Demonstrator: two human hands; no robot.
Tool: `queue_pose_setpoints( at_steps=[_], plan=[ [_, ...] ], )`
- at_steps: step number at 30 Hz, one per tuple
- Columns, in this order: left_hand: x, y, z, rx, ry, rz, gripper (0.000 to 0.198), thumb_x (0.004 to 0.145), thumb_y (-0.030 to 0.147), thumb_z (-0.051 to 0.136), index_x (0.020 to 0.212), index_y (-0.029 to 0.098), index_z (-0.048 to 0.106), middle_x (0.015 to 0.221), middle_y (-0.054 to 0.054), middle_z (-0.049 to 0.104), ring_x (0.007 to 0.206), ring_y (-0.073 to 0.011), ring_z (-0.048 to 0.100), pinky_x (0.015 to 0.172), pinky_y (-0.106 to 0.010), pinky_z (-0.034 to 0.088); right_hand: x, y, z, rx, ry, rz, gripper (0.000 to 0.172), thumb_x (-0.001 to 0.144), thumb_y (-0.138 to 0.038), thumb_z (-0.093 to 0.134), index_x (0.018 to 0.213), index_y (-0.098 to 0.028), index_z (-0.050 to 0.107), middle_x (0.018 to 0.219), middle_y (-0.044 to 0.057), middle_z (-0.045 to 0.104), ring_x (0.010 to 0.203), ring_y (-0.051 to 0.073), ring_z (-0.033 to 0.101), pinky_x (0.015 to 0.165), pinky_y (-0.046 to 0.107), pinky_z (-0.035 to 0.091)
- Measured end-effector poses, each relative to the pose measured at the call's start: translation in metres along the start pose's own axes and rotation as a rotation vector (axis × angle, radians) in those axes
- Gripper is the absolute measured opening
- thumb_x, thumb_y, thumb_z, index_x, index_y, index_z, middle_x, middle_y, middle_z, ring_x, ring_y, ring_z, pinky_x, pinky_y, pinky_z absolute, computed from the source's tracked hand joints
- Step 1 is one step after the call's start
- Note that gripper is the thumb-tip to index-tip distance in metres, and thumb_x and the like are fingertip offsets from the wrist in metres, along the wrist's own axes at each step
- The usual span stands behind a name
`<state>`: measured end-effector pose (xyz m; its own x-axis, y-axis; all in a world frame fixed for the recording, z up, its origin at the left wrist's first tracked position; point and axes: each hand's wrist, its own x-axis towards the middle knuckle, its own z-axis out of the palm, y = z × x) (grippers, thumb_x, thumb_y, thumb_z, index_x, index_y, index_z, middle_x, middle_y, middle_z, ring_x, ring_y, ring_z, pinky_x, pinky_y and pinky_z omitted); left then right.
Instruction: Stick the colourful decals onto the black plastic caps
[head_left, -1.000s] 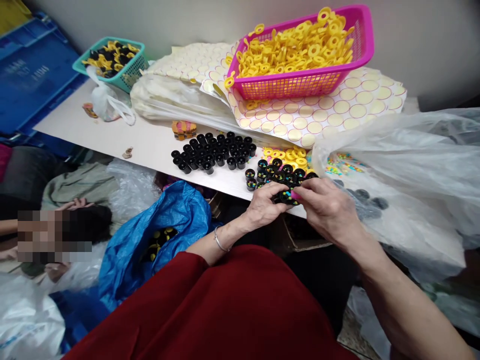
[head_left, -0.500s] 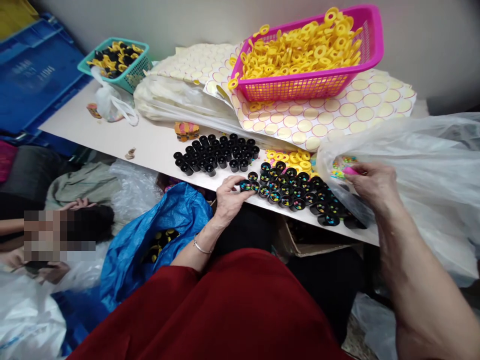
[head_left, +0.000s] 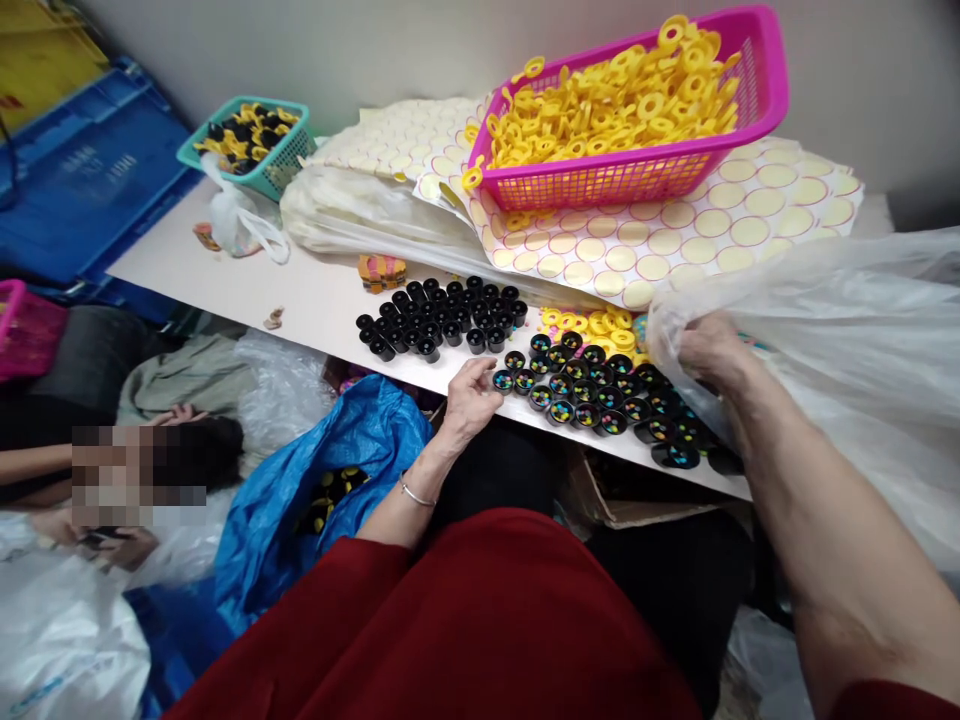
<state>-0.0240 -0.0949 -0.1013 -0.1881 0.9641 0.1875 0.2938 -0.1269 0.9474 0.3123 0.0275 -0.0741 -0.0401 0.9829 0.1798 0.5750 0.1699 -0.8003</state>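
My left hand (head_left: 472,398) is at the front edge of the table, thumb and forefinger apart, right beside a small black cup (head_left: 503,381) with coloured beads in it. Many more black cups holding beads (head_left: 587,392) stand packed together to its right. My right hand (head_left: 712,352) reaches into the mouth of a clear plastic bag (head_left: 840,300); its fingers are hidden there, as is anything in them. Behind the filled cups lie yellow rings (head_left: 598,322) and scattered beads. Further left stands a group of black cups (head_left: 442,315) with no beads visible in them.
A pink basket (head_left: 600,183) heaped with yellow ring pieces stands on sticker sheets (head_left: 720,215). At the back left is a green basket (head_left: 281,165) of black and yellow parts. Below hangs a blue sack (head_left: 262,510). Another person (head_left: 202,450) is at the left.
My right hand, earlier holding a small pink thing at the bag's mouth, has gone into the bag. My left fingers have eased off the bead-filled cups. The view has shifted slightly.
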Motion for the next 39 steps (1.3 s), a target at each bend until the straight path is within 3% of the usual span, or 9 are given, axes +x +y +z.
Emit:
queue_pose_setpoints(
  at_steps=[3, 7, 11, 14, 19, 24, 28, 33, 39],
  plan=[
    [0.014, 0.002, -0.010, 0.066, 0.158, -0.005, 0.031, 0.068, 0.018, 0.066, 0.099, 0.016, 0.069, 0.093, -0.001, 0.062, 0.060, -0.0065, 0.046, 0.057, -0.021, 0.042, -0.014, -0.002, -0.012, 0.134, 0.005, 0.189, 0.021, 0.071, -0.019, 0.071, 0.055, -0.017, 0.058, 0.051, 0.000, 0.055, 0.057, 0.012, 0.054, 0.057, 0.026, 0.045],
    [0.037, 0.002, -0.012, 0.280, 0.279, 0.050, 0.026, 0.075, 0.027, 0.071, 0.099, 0.017, 0.068, 0.094, -0.003, 0.062, 0.067, -0.0115, 0.053, 0.069, -0.027, 0.048, -0.035, -0.003, -0.027, 0.455, 0.147, 0.377, 0.025, 0.052, -0.020, 0.084, 0.059, -0.020, 0.059, 0.058, 0.003, 0.061, 0.052, 0.015, 0.056, 0.054, 0.033, 0.049],
    [0.051, -0.001, -0.005, 0.482, 0.202, 0.135, 0.024, 0.077, 0.024, 0.068, 0.100, 0.018, 0.067, 0.103, -0.009, 0.064, 0.091, -0.0218, 0.062, 0.080, -0.031, 0.050, -0.056, -0.012, -0.034, 0.514, 0.260, 0.273, 0.028, 0.044, -0.024, 0.087, 0.060, -0.020, 0.064, 0.080, 0.008, 0.069, 0.075, 0.021, 0.065, 0.071, 0.038, 0.055],
    [0.054, -0.002, -0.003, 0.560, 0.161, 0.151, 0.021, 0.077, 0.020, 0.064, 0.098, 0.019, 0.067, 0.104, -0.010, 0.066, 0.091, -0.0229, 0.062, 0.079, -0.032, 0.050, -0.073, -0.024, -0.037, 0.451, 0.353, 0.234, 0.027, 0.046, -0.026, 0.086, 0.062, -0.020, 0.065, 0.092, 0.007, 0.071, 0.090, 0.023, 0.066, 0.082, 0.040, 0.054],
    [0.043, 0.020, -0.007, 0.454, 0.268, 0.192, 0.030, 0.073, 0.023, 0.067, 0.102, 0.020, 0.066, 0.095, -0.005, 0.067, 0.079, -0.0184, 0.059, 0.079, -0.033, 0.050, -0.097, -0.067, -0.034, 0.420, 0.303, 0.154, 0.026, 0.054, -0.031, 0.084, 0.071, -0.022, 0.066, 0.077, 0.000, 0.067, 0.073, 0.019, 0.064, 0.071, 0.037, 0.055],
    [0.012, 0.060, 0.008, 0.194, -0.006, 0.317, 0.051, 0.067, 0.024, 0.075, 0.116, 0.020, 0.063, 0.096, -0.003, 0.069, 0.087, -0.0174, 0.062, 0.079, -0.030, 0.052, -0.115, -0.128, -0.013, 0.350, 0.046, 0.051, 0.020, 0.069, -0.035, 0.079, 0.082, -0.024, 0.070, 0.078, 0.000, 0.068, 0.070, 0.018, 0.063, 0.069, 0.035, 0.054],
    [-0.010, 0.075, 0.027, 0.085, -0.235, 0.360, 0.050, 0.070, 0.021, 0.072, 0.119, 0.019, 0.062, 0.092, -0.001, 0.069, 0.083, -0.0162, 0.063, 0.078, -0.029, 0.052, -0.122, -0.148, 0.006, 0.159, -0.144, -0.179, 0.007, 0.084, -0.032, 0.067, 0.088, -0.027, 0.070, 0.085, 0.002, 0.070, 0.078, 0.020, 0.065, 0.075, 0.037, 0.055],
    [-0.021, 0.076, 0.038, 0.092, -0.341, 0.363, 0.049, 0.073, 0.022, 0.069, 0.121, 0.019, 0.062, 0.101, -0.004, 0.071, 0.089, -0.0188, 0.066, 0.083, -0.032, 0.055, -0.128, -0.145, 0.011, -0.256, -0.205, -0.435, 0.017, 0.094, -0.024, 0.053, 0.090, -0.023, 0.069, 0.089, 0.006, 0.066, 0.082, 0.021, 0.060, 0.074, 0.035, 0.050],
    [-0.024, 0.078, 0.048, 0.045, -0.361, 0.357, 0.047, 0.072, 0.020, 0.071, 0.119, 0.018, 0.062, 0.102, -0.005, 0.070, 0.091, -0.0185, 0.066, 0.084, -0.032, 0.055, -0.135, -0.165, 0.004, -0.771, -0.216, -0.676, 0.026, 0.088, -0.008, 0.049, 0.097, -0.017, 0.071, 0.085, 0.011, 0.063, 0.082, 0.025, 0.051, 0.074, 0.038, 0.042]
  ],
)
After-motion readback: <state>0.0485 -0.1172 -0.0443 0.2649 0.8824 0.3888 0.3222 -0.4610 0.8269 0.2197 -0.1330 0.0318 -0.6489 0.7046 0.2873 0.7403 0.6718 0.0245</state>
